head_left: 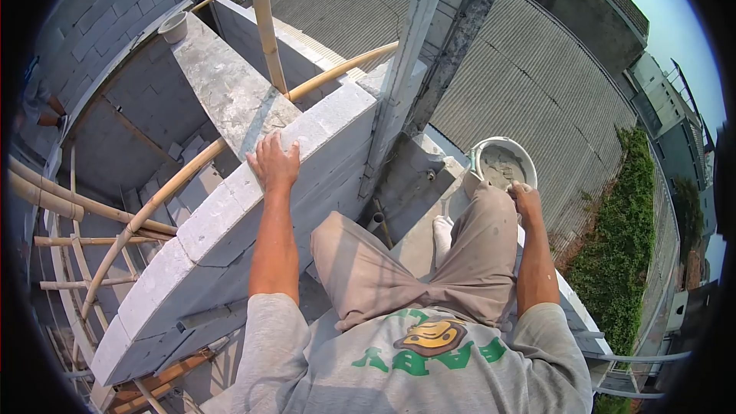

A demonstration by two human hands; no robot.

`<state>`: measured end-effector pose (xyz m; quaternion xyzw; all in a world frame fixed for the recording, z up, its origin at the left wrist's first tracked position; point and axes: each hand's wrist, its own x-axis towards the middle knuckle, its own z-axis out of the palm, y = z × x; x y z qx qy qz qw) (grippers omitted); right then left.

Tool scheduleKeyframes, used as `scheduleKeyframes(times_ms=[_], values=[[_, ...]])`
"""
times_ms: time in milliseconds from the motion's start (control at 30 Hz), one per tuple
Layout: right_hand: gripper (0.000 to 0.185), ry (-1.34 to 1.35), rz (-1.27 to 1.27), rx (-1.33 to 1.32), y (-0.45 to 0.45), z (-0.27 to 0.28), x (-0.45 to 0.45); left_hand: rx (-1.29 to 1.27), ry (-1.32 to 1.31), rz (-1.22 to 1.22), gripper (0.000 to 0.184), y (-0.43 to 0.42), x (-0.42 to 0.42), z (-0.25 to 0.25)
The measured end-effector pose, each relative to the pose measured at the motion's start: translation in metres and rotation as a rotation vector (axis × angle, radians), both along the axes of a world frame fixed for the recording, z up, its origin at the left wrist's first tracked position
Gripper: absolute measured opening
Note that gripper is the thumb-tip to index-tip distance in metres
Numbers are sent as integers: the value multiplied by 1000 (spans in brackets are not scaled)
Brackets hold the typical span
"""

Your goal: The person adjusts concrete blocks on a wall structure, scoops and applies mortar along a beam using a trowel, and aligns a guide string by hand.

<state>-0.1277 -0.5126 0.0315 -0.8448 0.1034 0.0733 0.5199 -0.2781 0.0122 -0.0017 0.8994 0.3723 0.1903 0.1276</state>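
Note:
My left hand (274,159) rests on top of the white block wall (222,211), fingers spread, with nothing in it. Beyond its fingertips a grey, mortar-stained plank (230,80) reaches away from the wall. On my right side, my right hand (525,201) is closed on the near rim of a pale bucket (530,159). Grey mortar (502,165) lies inside the bucket, which is beside my right knee. My fingers partly hide the rim there.
Bamboo poles (268,38) cross near the plank, and a small bucket (174,27) stands at its far end. A concrete column (418,61) rises ahead. Corrugated roofing (529,77) lies below on the right. Another person (42,103) is at the far left.

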Motion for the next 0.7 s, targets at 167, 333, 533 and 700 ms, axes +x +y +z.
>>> scheduleKeyframes(times_ms=[167, 333, 533, 700], values=[[32, 9, -7, 18, -5, 0, -4, -6, 27, 11, 58, 0, 1, 3], [35, 12, -30, 38, -8, 5, -17, -12, 30, -1, 58, -1, 0, 3], [37, 11, -54, 2, -8, 21, -22, -40, 50, 4, 59, -1, 0, 6], [36, -63, -33, 104, 16, 32, -12, -31, 37, 13, 58, -1, 0, 5]])
